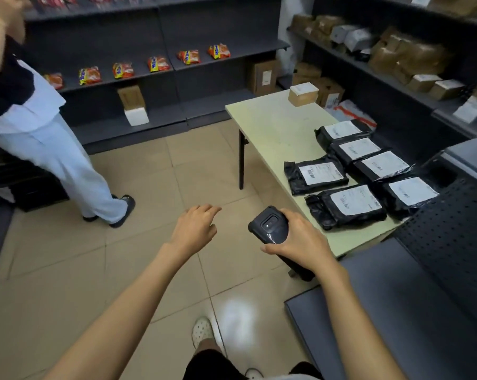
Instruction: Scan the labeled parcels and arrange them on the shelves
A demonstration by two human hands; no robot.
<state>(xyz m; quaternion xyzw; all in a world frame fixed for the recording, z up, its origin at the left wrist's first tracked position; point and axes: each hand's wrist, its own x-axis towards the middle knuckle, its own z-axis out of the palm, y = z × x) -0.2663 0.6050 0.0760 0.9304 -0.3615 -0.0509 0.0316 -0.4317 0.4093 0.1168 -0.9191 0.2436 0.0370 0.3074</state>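
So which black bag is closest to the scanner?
The black parcel at the table's near edge, just right of the scanner in the right hand. The others lie farther back.

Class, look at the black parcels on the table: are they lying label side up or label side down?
Label side up. Each of the six black parcels on the table shows its white label on top.

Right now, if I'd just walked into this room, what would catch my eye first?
Probably the six black plastic mailer bags with white labels laid out along the pale rectangular table on the right. Next, the dark handheld scanner gripped in the right hand near the table's closest corner, the left hand open beside it. Farther back, red-and-yellow snack packets line a dark grey shelf.
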